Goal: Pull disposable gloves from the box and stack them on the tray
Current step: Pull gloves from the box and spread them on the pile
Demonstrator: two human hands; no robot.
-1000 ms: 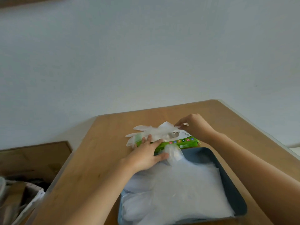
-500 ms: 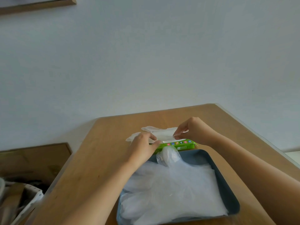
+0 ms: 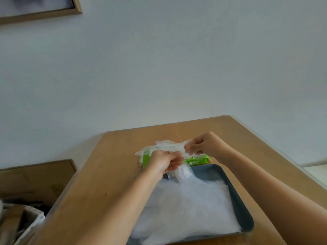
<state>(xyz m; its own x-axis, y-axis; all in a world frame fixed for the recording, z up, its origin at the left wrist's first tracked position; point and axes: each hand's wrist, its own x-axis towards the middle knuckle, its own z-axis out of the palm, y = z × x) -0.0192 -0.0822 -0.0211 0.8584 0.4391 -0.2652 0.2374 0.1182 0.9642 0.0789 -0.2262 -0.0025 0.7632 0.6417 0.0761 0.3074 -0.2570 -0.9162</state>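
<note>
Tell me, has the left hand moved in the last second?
Yes. The left hand lay flat on the near edge of the green box; now it has lifted off the box and pinches the glove just above it.

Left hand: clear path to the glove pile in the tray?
Likely yes. The left hand hangs at the far edge of the pile with nothing between, though it and the right hand pinch a glove over the box.
</note>
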